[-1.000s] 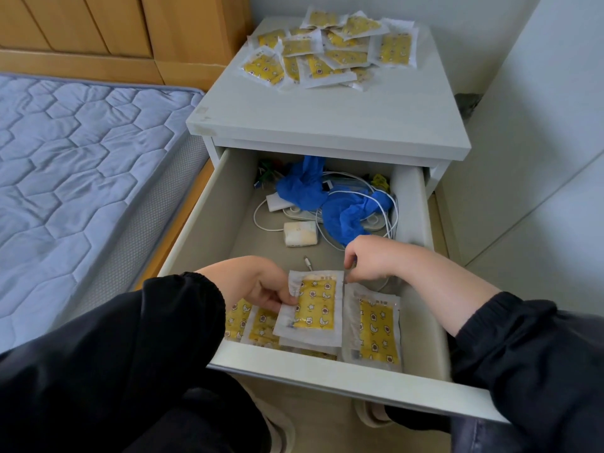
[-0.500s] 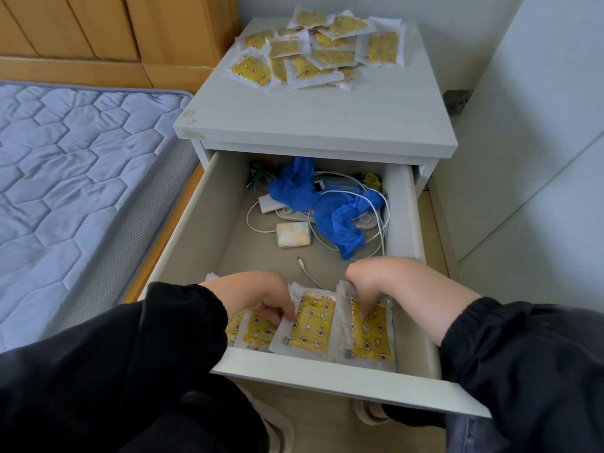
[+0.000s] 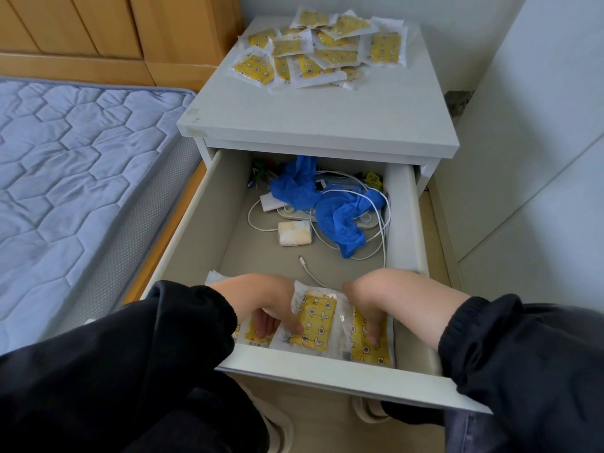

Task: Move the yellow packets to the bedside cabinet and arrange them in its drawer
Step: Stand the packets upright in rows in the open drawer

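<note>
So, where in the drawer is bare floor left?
Free: the middle band between the front packet row and the white charger, bar one cable end, and the strip along the left wall. Crowded: the back, with blue gloves and cables; the front, under left hand and right hand.

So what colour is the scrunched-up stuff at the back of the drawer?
The scrunched-up stuff is bright blue, shown best in the head view.

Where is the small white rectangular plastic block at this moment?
In the head view, the small white rectangular plastic block lies on the floor of the open white drawer, near its middle, just left of the crumpled blue gloves.
</note>
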`<state>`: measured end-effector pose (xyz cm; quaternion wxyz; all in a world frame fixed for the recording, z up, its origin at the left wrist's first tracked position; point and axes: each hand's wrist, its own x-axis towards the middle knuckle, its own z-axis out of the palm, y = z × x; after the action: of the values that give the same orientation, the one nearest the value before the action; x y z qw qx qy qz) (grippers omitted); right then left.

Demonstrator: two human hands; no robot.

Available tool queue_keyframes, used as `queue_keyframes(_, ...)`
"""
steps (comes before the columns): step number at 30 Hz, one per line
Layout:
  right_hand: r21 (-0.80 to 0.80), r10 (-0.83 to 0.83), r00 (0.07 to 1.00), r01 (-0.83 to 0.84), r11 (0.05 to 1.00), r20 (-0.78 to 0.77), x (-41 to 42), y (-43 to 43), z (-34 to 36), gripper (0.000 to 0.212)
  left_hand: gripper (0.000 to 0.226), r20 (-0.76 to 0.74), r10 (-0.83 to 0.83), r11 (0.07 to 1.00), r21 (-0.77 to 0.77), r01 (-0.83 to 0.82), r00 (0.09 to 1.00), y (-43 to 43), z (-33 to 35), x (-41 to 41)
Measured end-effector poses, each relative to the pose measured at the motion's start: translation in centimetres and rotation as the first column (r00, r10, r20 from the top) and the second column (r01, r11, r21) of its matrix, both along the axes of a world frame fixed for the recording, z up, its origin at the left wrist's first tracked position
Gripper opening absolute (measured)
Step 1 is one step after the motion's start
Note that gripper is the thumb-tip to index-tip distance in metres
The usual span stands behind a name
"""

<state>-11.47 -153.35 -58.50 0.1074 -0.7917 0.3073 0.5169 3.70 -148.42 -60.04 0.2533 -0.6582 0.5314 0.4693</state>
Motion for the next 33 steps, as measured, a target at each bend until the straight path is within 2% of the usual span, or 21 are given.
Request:
queue_keyframes(4,0.005,-0.082,0.995,0.081,0.997,0.05,-0.4,-0.2,0.5,0.09,0.046,0.055,-0.065,0.998,-0.003,0.065,0.996,-0.2,0.3,-0.3)
queue_keyframes(7,0.034,-0.262,0.92,0.264,0.964,0.292,-1.0,-0.8,0.9,0.086,0.049,0.11,-0.127,0.989,-0.066,0.134,0.986,-0.5,1.1,-0.3)
queue_keyframes(10,0.037,-0.337,0.784,0.374,0.927,0.522,-1.1,-1.2,0.9,0.076,0.05,0.203,-0.215,0.931,-0.253,0.263,0.955,-0.9,2.0,-0.8)
queue_keyframes(14,-0.071,-0.286,0.722,0.42,0.905,0.631,-1.1,-1.5,0.9,0.046,0.044,0.298,-0.187,0.831,-0.46,0.312,0.936,-1.5,2.6,-1.0)
queue_keyframes(17,-0.131,-0.237,0.608,0.497,0.858,0.758,-1.5,-1.9,2.0,0.031,0.029,0.296,-0.08,0.779,-0.577,0.245,0.952,-1.8,3.8,-1.0)
queue_keyframes(20,-0.165,-0.165,0.482,0.569,0.805,0.86,-1.8,-2.9,4.3,0.022,0.029,0.275,-0.009,0.66,-0.721,0.212,0.962,-2.4,6.0,-1.3)
queue_keyframes(26,-0.213,0.014,0.301,0.642,0.737,0.954,-1.9,-5.9,10.9,0.018,0.022,0.07,0.117,0.395,-0.918,0.019,0.991,-5.0,11.5,-1.2)
queue_keyframes(30,-0.239,0.091,0.249,0.666,0.706,0.964,-1.8,-8.3,13.2,0.023,0.027,-0.003,0.144,0.19,-0.981,-0.031,0.99,-7.6,14.2,-0.5)
queue_keyframes(31,-0.246,0.106,0.242,0.674,0.697,0.964,-1.8,-9.0,13.3,0.025,0.029,-0.017,0.145,0.171,-0.984,-0.042,0.989,-8.4,14.5,-0.3)
queue_keyframes(33,-0.239,0.103,0.231,0.696,0.677,0.967,-1.6,-10.6,13.3,0.029,0.034,-0.035,0.17,0.196,-0.978,-0.068,0.985,-10.1,14.6,0.1)
